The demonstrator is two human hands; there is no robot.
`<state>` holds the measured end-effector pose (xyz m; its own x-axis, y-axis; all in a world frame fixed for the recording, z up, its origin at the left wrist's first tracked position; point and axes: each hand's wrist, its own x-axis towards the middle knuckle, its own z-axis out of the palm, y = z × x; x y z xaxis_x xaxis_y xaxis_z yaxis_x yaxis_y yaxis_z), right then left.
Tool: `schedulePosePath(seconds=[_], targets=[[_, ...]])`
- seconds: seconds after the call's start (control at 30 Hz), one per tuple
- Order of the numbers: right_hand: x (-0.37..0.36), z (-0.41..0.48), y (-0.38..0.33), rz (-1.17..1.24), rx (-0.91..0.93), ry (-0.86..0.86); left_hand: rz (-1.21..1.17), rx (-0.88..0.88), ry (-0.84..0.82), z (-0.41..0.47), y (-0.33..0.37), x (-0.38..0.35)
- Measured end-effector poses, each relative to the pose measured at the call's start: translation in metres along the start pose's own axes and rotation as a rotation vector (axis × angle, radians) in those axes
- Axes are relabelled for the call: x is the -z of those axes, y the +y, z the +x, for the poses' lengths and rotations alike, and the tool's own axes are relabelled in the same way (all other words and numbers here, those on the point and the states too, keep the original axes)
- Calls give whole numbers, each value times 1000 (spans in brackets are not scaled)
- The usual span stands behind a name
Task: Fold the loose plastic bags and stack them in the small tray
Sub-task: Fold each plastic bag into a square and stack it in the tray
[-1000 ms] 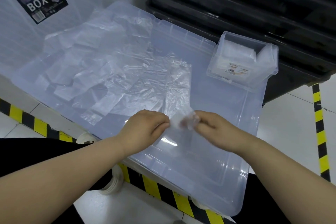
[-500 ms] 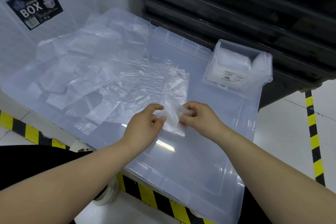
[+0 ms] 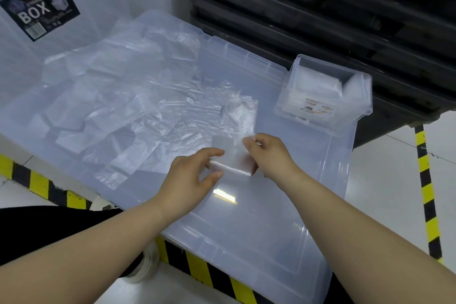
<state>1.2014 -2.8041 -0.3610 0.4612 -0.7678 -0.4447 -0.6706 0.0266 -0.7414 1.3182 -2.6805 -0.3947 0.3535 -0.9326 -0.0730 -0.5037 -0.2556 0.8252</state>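
With the left hand [image 3: 195, 175] gripping the left end of the half-folded bag [image 3: 230, 155] between thumb and forefinger, and the right hand [image 3: 271, 158] pinching its right edge in curled fingers, lay the turned-over near end flat on the clear box lid [image 3: 283, 229]. Work there, between the two hands and just in front of the heap of loose bags [image 3: 123, 111].

Square up the side edges before creasing. Expect slipping and trapped air from film this thin, so sweep outward from the middle with flat fingers, then press along the whole crease. Pin one end down while smoothing the other, never letting go of both at once.

Match the size of the packet to the folded bags [image 3: 318, 81] already standing in the small tray [image 3: 361, 108] at the far right corner of the lid, well apart from the hands. Aim for the same width to get a snug fit.

Mind the far, unfolded part of the bag, touching the crumpled heap. Lift it clear rather than dragging neighbours along. Hard to tell one clear layer from the next there, so check by feel.
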Motion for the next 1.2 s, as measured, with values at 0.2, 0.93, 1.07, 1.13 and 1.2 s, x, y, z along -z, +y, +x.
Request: schedulePosePath(seconds=[0.2, 0.93, 1.07, 1.13, 1.2], targets=[[9, -2, -3, 82, -47, -127, 14, -26, 56, 10, 4, -3], [5, -1, 4, 20, 24, -62, 702, -557, -4, 13, -9, -15], [5, -9, 9, -262, 167, 81, 721, -510, -66, 16, -10, -12], [5, -16, 15, -559, 519, 244, 734, -508, -74, 17, -11, -12], [-1, -23, 25, -699, 792, 260, 734, -507, -73, 17, -12, -12]])
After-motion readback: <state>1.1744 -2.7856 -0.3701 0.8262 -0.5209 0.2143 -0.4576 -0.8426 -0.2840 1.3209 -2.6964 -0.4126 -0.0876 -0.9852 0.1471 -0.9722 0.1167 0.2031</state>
